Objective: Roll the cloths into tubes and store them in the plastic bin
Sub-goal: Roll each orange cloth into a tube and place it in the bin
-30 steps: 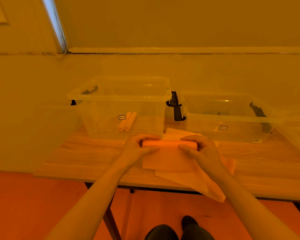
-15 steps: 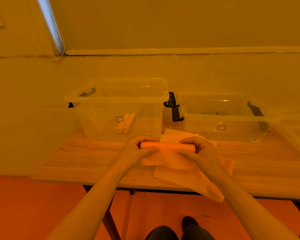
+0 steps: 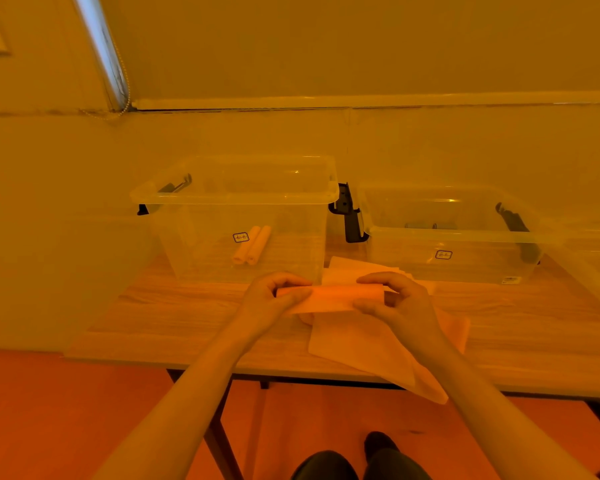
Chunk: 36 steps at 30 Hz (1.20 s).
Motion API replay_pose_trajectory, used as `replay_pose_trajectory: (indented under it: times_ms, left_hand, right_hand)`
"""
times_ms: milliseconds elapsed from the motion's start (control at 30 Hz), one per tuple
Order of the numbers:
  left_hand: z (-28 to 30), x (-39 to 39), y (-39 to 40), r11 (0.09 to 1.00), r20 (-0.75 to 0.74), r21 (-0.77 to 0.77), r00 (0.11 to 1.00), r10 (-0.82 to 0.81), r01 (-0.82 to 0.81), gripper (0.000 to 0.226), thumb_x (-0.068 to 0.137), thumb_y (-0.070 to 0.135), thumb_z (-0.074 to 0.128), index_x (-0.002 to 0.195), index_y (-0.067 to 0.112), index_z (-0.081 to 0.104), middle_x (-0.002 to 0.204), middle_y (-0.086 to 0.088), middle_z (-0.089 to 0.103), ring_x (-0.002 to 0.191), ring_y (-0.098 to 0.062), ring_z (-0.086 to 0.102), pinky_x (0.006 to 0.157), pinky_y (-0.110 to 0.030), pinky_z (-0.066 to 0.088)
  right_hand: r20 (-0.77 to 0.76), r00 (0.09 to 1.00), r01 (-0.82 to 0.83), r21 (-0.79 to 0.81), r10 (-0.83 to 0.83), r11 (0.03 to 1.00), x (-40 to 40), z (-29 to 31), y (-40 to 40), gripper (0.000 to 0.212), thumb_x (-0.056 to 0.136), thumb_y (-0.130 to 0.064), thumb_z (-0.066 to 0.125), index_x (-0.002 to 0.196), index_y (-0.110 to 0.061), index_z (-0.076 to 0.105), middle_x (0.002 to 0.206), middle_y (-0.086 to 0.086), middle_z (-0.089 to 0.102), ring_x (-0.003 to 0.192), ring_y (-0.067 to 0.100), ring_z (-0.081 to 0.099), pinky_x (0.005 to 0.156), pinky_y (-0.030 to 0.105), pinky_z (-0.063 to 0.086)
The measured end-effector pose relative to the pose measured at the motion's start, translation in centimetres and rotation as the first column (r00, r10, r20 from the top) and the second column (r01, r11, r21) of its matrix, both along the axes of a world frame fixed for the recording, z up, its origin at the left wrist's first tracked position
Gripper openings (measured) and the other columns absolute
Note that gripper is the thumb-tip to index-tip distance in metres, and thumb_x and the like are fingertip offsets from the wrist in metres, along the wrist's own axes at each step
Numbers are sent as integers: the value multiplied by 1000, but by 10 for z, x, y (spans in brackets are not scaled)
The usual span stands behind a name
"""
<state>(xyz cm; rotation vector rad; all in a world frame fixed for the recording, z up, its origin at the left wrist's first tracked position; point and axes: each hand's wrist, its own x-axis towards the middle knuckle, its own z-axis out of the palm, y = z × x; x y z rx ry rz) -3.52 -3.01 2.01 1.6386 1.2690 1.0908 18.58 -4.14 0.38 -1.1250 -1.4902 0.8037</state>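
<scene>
1. Head view: my left hand (image 3: 272,299) and right hand (image 3: 400,303) are both up over the wooden table (image 3: 174,317), each curled round one end of the orange cloth (image 3: 331,296).
2. On the left hand the fingers fold over the top of the roll and the thumb pinches it from the near side; the right hand does likewise at the other end.
3. The orange cloth is mostly rolled into a tube lying crosswise between my hands, with a short unrolled flap hanging from its near side.
4. Below it lies a pile of flat cloths (image 3: 361,344), one corner hanging over the near edge of the table.
5. Just behind my left hand stands the clear plastic bin (image 3: 236,199), with two rolled cloths (image 3: 252,245) lying side by side, touching, on its bottom.
6. To its right stands a second clear bin (image 3: 458,237), lower in shape, with dark handles; whatever lies inside it is too dim to make out.
7. My shoes (image 3: 378,441) show on the orange floor under the table.
</scene>
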Motion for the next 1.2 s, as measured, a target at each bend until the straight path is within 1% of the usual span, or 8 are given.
replay_pose_trajectory:
  times_ms: [233,467,667,800,900,1000,1133,1200]
  left_hand:
    - [-3,-3,0,988,17,-60,990,-142,143,27,77,11,72,97,28,68,104,14,67,98,2,62,79,-18,52]
    - [-3,-3,-3,986,-15,-25,986,-165,165,28,89,15,60,112,29,65,113,10,64,91,6,60,73,-14,49]
    - [0,0,-11,947,-423,156,886,-192,279,43,92,26,55,115,59,40,113,24,49,99,10,47,80,-11,40]
    - [2,-3,-8,915,-617,283,785,-57,289,51,92,22,56,126,53,34,117,26,44,103,9,42,85,-13,33]
    - [2,-5,-6,915,-595,304,803,-33,264,49,94,21,53,129,49,33,120,25,41,111,8,39,91,-12,32]
    - [1,-3,-7,918,-546,318,837,-27,237,44,94,24,51,129,47,35,114,21,48,97,12,44,80,-9,36]
    - [0,-4,-7,944,-444,287,896,-19,163,41,95,25,51,128,46,38,116,14,54,99,5,49,79,-12,40]
    - [1,-6,-9,950,-408,275,913,-23,147,41,95,24,52,128,45,39,120,14,54,99,6,49,77,-8,39]
  right_hand:
    - [-35,999,15,8,-15,1000,-4,4,-1,28,76,-9,74,101,-18,64,96,-3,64,67,8,68,58,21,56]
    - [8,1000,-13,44,13,999,-1,1,1,30,76,-13,75,104,-21,66,104,-12,63,92,0,63,74,17,54]
    - [-163,986,31,-29,-35,999,-5,2,8,23,77,-10,74,95,-22,66,98,6,68,82,11,68,65,22,57]
    - [-217,976,10,-79,-27,997,-9,4,9,22,80,-10,72,99,-18,66,102,8,66,87,16,68,65,21,56]
    - [-299,954,11,-78,-34,997,-16,8,10,24,81,-7,70,102,-17,64,104,10,65,93,22,67,65,23,57]
    - [-365,930,28,-43,-41,999,-22,14,9,30,80,-6,70,103,-24,62,108,6,63,96,19,65,67,27,58]
    - [-343,939,44,28,-32,999,-29,17,8,48,77,-4,74,108,-36,57,110,2,64,94,16,66,73,36,59]
    - [-312,950,53,64,-30,997,-32,18,9,55,76,-6,75,115,-39,52,118,3,61,98,13,65,77,31,58]
